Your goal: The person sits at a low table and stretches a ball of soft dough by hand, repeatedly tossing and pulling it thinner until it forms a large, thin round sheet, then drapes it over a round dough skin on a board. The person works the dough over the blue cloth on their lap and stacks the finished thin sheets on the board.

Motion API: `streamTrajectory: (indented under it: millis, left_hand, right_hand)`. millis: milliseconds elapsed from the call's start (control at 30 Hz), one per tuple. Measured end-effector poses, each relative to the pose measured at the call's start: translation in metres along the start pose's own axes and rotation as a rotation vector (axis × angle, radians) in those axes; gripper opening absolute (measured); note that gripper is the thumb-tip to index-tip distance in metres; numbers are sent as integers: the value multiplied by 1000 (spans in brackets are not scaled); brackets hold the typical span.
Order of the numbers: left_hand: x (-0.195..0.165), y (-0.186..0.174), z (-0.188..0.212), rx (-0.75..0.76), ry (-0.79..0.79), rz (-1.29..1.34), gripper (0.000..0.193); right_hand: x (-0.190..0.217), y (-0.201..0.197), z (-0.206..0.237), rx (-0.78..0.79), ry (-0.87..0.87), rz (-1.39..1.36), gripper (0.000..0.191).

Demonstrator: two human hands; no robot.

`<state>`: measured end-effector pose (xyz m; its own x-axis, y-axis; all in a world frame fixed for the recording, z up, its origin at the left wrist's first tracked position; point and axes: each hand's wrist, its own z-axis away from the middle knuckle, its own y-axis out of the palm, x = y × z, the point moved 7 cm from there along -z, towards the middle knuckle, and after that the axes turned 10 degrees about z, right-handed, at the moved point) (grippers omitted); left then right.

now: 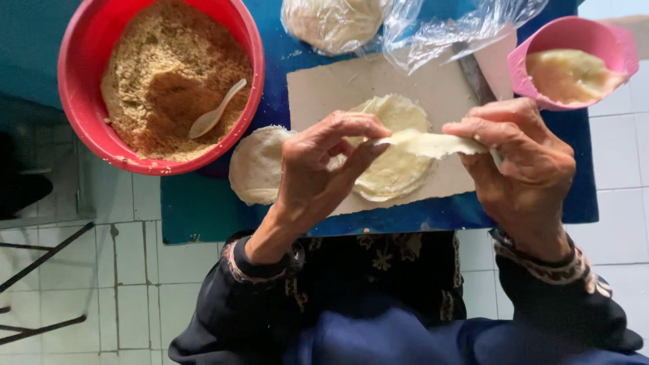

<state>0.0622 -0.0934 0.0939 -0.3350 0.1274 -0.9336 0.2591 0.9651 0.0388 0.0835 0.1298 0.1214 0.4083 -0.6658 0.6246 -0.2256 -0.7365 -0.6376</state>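
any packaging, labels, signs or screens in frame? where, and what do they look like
Plastic bag: top centre-right, clear, crumpled, open, lying on the blue table and the board's far edge.
Wrapped dough: top centre, pale lump in clear film, beside the bag.
No labels, signs or screens in view.
Left hand and right hand hold a thin pale wrapper between them, no packaging.
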Motion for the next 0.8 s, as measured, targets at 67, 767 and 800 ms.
streamTrajectory:
  millis: [67,767,800]
  left_hand:
    - [0,-5,-10,23,89,-47,15]
    - [29,10,37,262,282,-592,16]
    - [29,9,37,253,281,-579,16]
  right_hand:
    - [5,10,-13,-26,-175,173,30]
    - [-6,58,24,203,-273,396,34]
    - [-8,61,19,204,-271,424,33]
